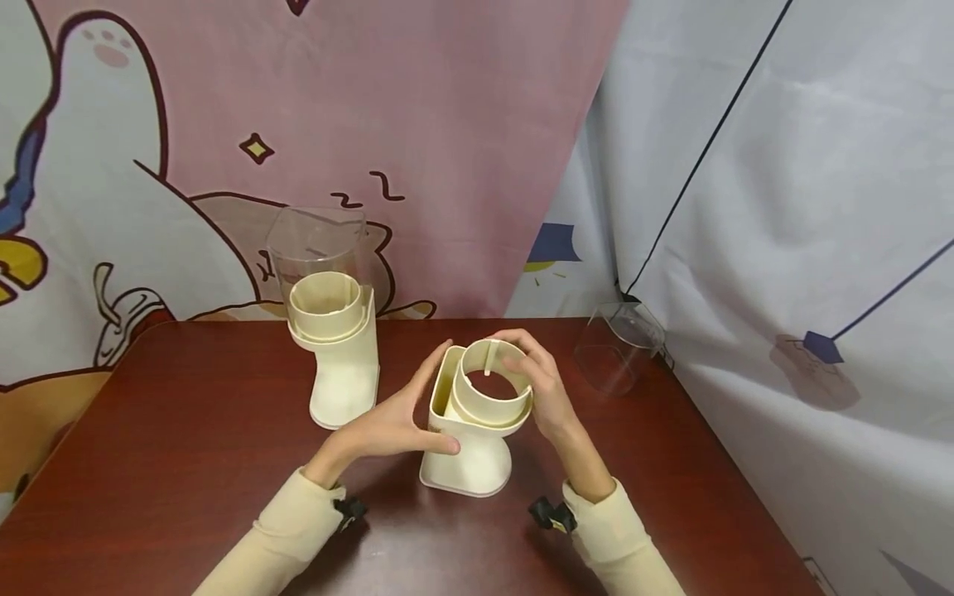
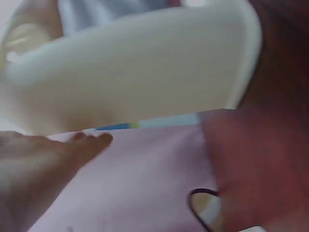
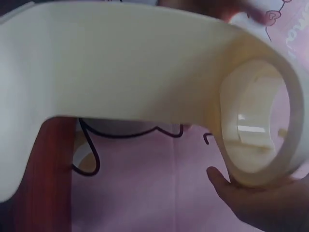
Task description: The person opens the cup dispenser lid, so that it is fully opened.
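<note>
A cream plastic dispenser base (image 1: 471, 463) with a round collar and a narrow side slot stands upright between both hands, over the front middle of the table. My left hand (image 1: 389, 424) holds its left side, thumb along the near face and fingers round the far edge. On the right, my right hand (image 1: 544, 389) grips the collar, its fingertips reaching over the rim. In the right wrist view the open ring of the dispenser base (image 3: 130, 67) shows, with the right hand (image 3: 265, 205) against its edge. The left wrist view is blurred by closeness.
Further back on the left stands a second cream base (image 1: 344, 385) with a clear container (image 1: 316, 236) on top. Another clear container (image 1: 620, 348) sits at the table's back right. Printed cloth (image 1: 447, 165) hangs behind the table (image 1: 186, 463) and along its right side.
</note>
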`<state>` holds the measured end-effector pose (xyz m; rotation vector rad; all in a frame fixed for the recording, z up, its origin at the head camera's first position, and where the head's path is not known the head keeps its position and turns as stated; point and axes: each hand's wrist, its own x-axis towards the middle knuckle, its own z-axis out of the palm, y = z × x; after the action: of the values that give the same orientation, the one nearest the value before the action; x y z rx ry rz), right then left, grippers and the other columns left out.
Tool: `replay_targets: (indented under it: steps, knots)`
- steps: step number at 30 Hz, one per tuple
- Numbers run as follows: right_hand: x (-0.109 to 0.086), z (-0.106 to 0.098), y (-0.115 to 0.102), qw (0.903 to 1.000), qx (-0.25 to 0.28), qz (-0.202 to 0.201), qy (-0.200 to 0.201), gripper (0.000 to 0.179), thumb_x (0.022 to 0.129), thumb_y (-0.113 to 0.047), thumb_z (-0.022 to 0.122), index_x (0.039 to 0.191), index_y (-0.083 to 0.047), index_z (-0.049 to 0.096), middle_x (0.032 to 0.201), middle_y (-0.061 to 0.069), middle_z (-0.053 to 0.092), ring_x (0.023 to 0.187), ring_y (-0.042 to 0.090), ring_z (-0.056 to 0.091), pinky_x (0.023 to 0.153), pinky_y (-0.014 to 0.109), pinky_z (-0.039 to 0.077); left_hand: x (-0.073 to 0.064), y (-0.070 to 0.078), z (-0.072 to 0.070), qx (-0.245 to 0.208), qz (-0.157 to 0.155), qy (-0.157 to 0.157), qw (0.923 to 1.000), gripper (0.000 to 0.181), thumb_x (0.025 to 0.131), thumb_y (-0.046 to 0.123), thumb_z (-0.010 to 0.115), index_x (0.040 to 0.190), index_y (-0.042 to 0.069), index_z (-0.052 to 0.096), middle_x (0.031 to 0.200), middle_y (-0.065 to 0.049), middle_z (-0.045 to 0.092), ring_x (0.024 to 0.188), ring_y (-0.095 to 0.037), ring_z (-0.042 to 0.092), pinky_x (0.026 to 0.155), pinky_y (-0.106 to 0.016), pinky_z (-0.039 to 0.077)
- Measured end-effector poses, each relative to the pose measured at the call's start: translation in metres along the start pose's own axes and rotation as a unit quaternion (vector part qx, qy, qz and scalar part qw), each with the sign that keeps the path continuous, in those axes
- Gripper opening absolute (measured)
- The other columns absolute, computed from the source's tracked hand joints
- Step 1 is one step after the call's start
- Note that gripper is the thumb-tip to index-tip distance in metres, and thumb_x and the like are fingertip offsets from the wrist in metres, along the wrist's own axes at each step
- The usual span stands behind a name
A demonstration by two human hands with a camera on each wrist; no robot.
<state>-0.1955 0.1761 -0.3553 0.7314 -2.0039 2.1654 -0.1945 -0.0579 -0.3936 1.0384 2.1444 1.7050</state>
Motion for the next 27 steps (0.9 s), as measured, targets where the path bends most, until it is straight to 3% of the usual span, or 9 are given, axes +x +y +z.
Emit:
replay_targets:
  steps: [3, 5, 7, 9, 12, 15, 23, 27]
  knots:
    - [0.001, -0.007, 0.003, 0.9991, 0.025, -0.016, -0.029, 0.04, 0.097, -0.018, 0.035, 0.127, -0.001, 0.054, 0.126, 0.003, 0.066, 0.119, 0.018, 0.06, 0.097, 0.029, 0.05, -0.015, 0.018, 0.008, -0.051, -0.003, 0.069, 0.9963, 0.094, 0.094, 0.028, 0.066, 0.16, 0.03, -0.001, 0.168, -0.002, 0.006, 0.155, -0.03, 0.006, 0.12, -0.063, 0.012]
    - [0.002, -0.012, 0.006, 0.998, 0.044, -0.016, -0.042, 0.046, 0.099, -0.021, 0.029, 0.133, 0.002, 0.052, 0.134, 0.006, 0.062, 0.128, 0.021, 0.055, 0.099, 0.031, 0.049, -0.021, 0.027, 0.024, -0.094, 0.008, 0.129, 0.9871, 0.077, 0.102, 0.026, 0.051, 0.161, 0.02, 0.002, 0.167, -0.01, 0.01, 0.154, -0.034, 0.007, 0.12, -0.062, 0.011]
    - [0.003, -0.015, 0.009, 0.9971, 0.051, -0.009, -0.056, 0.051, 0.1, -0.023, 0.025, 0.136, 0.003, 0.049, 0.139, 0.01, 0.059, 0.13, 0.022, 0.053, 0.101, 0.031, 0.048, -0.025, 0.031, 0.042, -0.103, -0.001, 0.182, 0.9779, 0.065, 0.106, 0.028, 0.038, 0.16, 0.014, 0.006, 0.166, -0.013, 0.013, 0.154, -0.035, 0.009, 0.12, -0.06, 0.011]
    - [0.004, -0.017, 0.012, 0.996, 0.045, 0.004, -0.077, 0.055, 0.099, -0.024, 0.022, 0.139, 0.004, 0.048, 0.143, 0.015, 0.055, 0.129, 0.021, 0.055, 0.103, 0.032, 0.046, -0.025, 0.032, 0.058, -0.09, -0.02, 0.208, 0.9739, 0.059, 0.109, 0.031, 0.031, 0.16, 0.012, 0.009, 0.166, -0.011, 0.016, 0.154, -0.032, 0.013, 0.121, -0.057, 0.012]
    - [0.005, -0.016, 0.015, 0.9941, 0.024, 0.009, -0.105, 0.058, 0.099, -0.024, 0.019, 0.139, 0.007, 0.047, 0.143, 0.02, 0.053, 0.125, 0.021, 0.058, 0.106, 0.034, 0.044, -0.022, 0.028, 0.072, -0.077, -0.038, 0.221, 0.9715, 0.055, 0.11, 0.031, 0.027, 0.16, 0.014, 0.013, 0.166, -0.009, 0.017, 0.153, -0.028, 0.015, 0.121, -0.054, 0.013]
    - [0.004, -0.014, 0.017, 0.9931, 0.016, 0.007, -0.116, 0.06, 0.098, -0.024, 0.018, 0.137, 0.01, 0.048, 0.142, 0.021, 0.055, 0.126, 0.02, 0.058, 0.108, 0.034, 0.042, -0.019, 0.025, 0.077, -0.094, -0.038, 0.23, 0.9679, 0.053, 0.11, 0.028, 0.028, 0.159, 0.014, 0.016, 0.165, -0.009, 0.021, 0.151, -0.028, 0.019, 0.121, -0.054, 0.014]
    - [0.008, -0.014, 0.02, 0.9851, 0.037, 0.008, -0.168, 0.072, 0.099, -0.038, 0.012, 0.144, 0.013, 0.038, 0.146, -0.001, 0.055, 0.136, 0.017, 0.05, 0.113, 0.034, 0.035, -0.012, 0.02, 0.066, -0.099, -0.034, 0.218, 0.9703, 0.052, 0.107, 0.021, 0.032, 0.158, 0.012, 0.023, 0.162, -0.013, 0.029, 0.149, -0.03, 0.027, 0.12, -0.052, 0.018]
    - [0.008, -0.015, 0.023, 0.9825, 0.057, 0.0, -0.178, 0.072, 0.099, -0.043, 0.017, 0.144, 0.008, 0.043, 0.144, -0.003, 0.057, 0.134, 0.012, 0.051, 0.113, 0.031, 0.034, -0.009, 0.015, 0.058, -0.098, -0.018, 0.203, 0.9742, 0.052, 0.107, 0.021, 0.031, 0.158, 0.009, 0.024, 0.162, -0.014, 0.029, 0.15, -0.03, 0.024, 0.121, -0.036, 0.019]
